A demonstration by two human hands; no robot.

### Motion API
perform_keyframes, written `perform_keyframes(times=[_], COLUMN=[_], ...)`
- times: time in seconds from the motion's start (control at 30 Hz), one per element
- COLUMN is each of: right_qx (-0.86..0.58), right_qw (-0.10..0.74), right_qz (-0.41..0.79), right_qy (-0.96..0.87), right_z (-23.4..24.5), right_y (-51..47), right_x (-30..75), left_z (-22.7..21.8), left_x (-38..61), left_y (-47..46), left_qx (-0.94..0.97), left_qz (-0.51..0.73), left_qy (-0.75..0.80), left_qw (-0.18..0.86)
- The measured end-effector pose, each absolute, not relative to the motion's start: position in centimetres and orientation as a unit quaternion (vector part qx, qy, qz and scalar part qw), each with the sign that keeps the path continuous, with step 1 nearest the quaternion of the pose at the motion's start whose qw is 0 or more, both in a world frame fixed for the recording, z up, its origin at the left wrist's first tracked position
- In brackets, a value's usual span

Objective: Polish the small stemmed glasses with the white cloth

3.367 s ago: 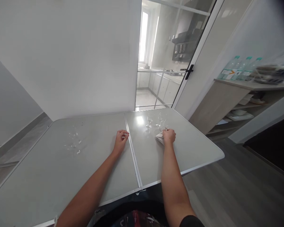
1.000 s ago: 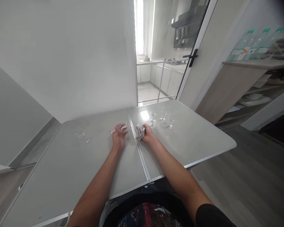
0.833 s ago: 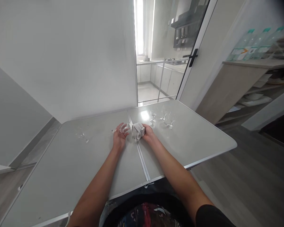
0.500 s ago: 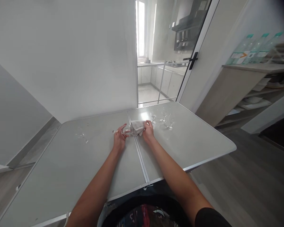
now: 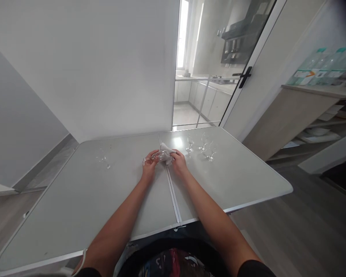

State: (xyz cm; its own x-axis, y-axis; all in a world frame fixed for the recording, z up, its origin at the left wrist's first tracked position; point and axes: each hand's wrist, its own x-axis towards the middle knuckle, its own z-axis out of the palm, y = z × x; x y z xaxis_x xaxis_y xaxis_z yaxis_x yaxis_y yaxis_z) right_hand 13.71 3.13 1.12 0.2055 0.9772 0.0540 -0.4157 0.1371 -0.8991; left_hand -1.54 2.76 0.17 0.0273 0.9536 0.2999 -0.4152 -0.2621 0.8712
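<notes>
A clear stemmed glass [image 5: 162, 155] lies sideways between my hands, above the seam of the table. My left hand [image 5: 148, 167] is closed around it near the stem, and the foot points left. In my right hand [image 5: 179, 163] is a white cloth [image 5: 166, 147], pinched and pressed against the bowl end of the glass. Part of the cloth covers the rim, so whether it goes inside is hard to tell.
Beyond my right hand stand three stemmed glasses [image 5: 190, 149] on the pale table [image 5: 233, 173]. Another clear glass [image 5: 104, 159] is at the left. Behind the table are a wall and a glass door [image 5: 202, 96]; a shelf with bottles [image 5: 307, 75] stands right.
My left hand has closed in around the glass, and the glass has turned slightly. The cloth is bunched differently, with a fold standing up. The view has shifted a little left.
</notes>
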Motion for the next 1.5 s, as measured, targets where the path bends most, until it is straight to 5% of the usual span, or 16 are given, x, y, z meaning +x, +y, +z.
perform_keyframes(times=[0.23, 0.7, 0.87, 1.03, 1.33, 1.5], right_qx=[-0.513, -0.380, -0.399, -0.531, -0.401, -0.331], right_qw=[0.651, 0.661, 0.592, 0.626, 0.661, 0.605], right_qz=[0.201, 0.579, 0.586, 0.379, 0.488, 0.526], right_qy=[-0.522, -0.290, -0.383, -0.428, -0.404, -0.498], right_z=[2.2, 1.3, 0.8, 0.8, 2.3, 3.1], right_y=[1.6, 3.0, 2.8, 2.5, 1.9, 0.3], right_x=[14.5, 13.9, 14.0, 14.2, 13.8, 13.9], left_z=[0.1, 0.6, 1.2, 1.4, 0.1, -0.1], left_x=[-1.6, -1.8, -1.7, -1.6, -1.7, -2.1], left_y=[2.7, 2.3, 1.8, 1.6, 2.8, 3.2], left_qx=[0.478, 0.556, 0.575, 0.578, 0.494, 0.436], left_qz=[0.693, 0.667, 0.660, 0.655, 0.646, 0.659], left_qy=[0.265, 0.311, 0.315, 0.318, 0.380, 0.389], left_qw=[0.470, 0.387, 0.368, 0.369, 0.442, 0.473])
